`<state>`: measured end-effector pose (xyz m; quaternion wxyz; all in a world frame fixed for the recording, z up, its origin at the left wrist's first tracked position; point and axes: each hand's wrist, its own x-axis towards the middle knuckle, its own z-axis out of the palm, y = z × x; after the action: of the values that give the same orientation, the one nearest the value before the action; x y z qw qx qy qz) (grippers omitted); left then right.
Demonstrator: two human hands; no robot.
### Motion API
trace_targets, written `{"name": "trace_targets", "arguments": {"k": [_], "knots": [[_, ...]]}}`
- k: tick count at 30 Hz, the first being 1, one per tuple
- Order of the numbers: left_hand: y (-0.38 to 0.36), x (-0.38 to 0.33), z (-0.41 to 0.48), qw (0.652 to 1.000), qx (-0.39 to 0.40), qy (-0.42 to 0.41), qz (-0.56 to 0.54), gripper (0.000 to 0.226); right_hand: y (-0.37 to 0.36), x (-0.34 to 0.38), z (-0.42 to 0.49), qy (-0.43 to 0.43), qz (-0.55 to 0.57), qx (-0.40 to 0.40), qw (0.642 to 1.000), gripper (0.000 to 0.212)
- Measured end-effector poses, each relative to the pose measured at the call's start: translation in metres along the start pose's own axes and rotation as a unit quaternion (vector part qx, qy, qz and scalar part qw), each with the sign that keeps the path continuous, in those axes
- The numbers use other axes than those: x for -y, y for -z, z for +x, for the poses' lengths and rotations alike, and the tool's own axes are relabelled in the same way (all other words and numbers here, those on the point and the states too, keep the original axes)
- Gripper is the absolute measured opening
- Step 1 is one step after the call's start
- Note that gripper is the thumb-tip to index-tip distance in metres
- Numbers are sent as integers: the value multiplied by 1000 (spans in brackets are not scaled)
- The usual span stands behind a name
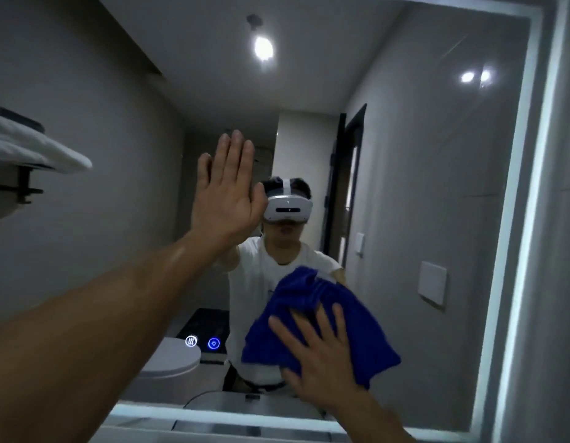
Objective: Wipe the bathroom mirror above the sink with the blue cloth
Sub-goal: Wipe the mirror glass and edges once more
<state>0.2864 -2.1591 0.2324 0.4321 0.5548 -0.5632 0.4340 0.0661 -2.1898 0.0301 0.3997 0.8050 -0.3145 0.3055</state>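
The left hand [227, 190] was raised, fingers straight and together, palm flat against the mirror [437, 161]. Lower right, the right hand [322, 353], fingers spread, pressed the blue cloth [312, 302] to the glass.

The mirror [421, 171] lies open above and right of the cloth [309, 302]; the left hand [226, 199] bars the middle, a shelf [21, 188] juts at left.

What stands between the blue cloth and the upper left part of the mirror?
The left hand, fingers straight, lies flat at the mirror above and left of the blue cloth. The right hand presses the cloth on the glass; nothing else visible blocks it.
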Motion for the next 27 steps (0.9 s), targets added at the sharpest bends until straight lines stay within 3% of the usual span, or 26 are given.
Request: {"name": "trace_targets", "arguments": {"k": [3, 5, 9, 11, 13, 15, 19, 24, 25, 27], "knots": [[-2, 2, 1, 1000, 2, -7, -7, 69, -1, -13, -19, 107, 19, 10, 994, 72], [-3, 2, 0, 1000, 1, -8, -6, 69, 16, -42, 5, 109, 4, -27, 994, 72], [-3, 3, 0, 1000, -4, -12, -9, 68, 69, -87, 90, -175, 13, -120, 977, 72], [-2, 2, -1, 1000, -6, -15, -12, 68, 79, -81, 109, -260, 4, -120, 958, 71], [-2, 2, -1, 1000, -5, -11, -14, 69, 70, -58, 106, -291, -8, -114, 950, 72], [-1, 2, 0, 1000, -4, -10, -19, 70, 49, -25, 80, -254, -11, -90, 963, 76], [-4, 5, -22, 999, 14, -50, -9, 75, 0, 18, 4, -93, -24, -25, 995, 85], [-11, 24, -75, 989, 2, -142, 40, 72, 4, -35, -19, 73, -10, -34, 997, 75], [-11, 29, -78, 989, 1, -139, 44, 72, 13, -53, -10, 49, -15, -45, 998, 77], [-11, 34, -80, 992, 1, -123, 39, 71, 36, -81, 17, -103, 9, -86, 991, 77]]}}
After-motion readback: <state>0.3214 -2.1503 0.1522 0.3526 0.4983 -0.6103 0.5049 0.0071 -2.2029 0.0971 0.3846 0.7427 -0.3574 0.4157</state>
